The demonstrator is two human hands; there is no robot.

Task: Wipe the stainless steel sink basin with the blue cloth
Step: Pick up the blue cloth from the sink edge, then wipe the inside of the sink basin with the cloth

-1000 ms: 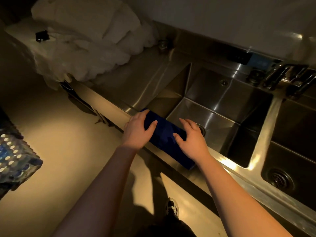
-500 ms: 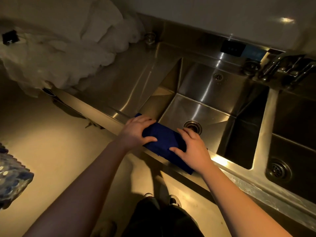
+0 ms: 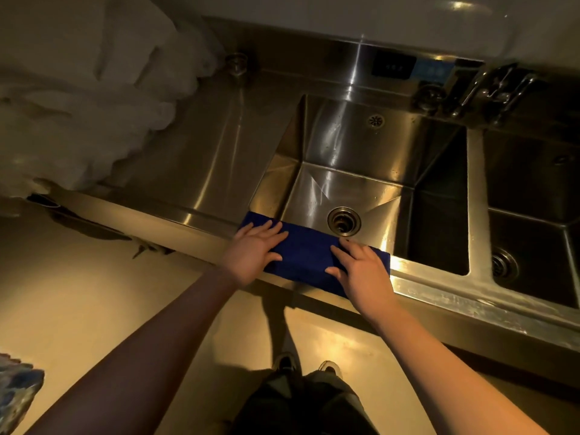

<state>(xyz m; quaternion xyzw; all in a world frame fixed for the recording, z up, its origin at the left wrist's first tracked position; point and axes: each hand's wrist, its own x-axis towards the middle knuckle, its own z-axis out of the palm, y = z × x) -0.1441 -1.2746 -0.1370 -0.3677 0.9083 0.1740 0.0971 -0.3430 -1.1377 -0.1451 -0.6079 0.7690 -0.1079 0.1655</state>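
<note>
A dark blue cloth (image 3: 306, 252) lies folded lengthwise over the front rim of the stainless steel sink basin (image 3: 361, 146). My left hand (image 3: 254, 251) lies flat on the cloth's left end, fingers straight. On the right end rests my right hand (image 3: 361, 271), its fingers spread over the fabric. The basin's round drain (image 3: 343, 221) shows just beyond the cloth.
A steel drainboard (image 3: 201, 146) lies left of the basin, with bunched white plastic bags (image 3: 84, 102) on its far left. A second basin (image 3: 533, 221) sits to the right, taps (image 3: 489, 89) at the back. A pack of bottles (image 3: 15, 394) stands on the floor.
The view has shifted so the sink sits more squarely ahead. Both hands went from curling on the cloth to lying flat on it, and the cloth now looks smoother along the rim.
</note>
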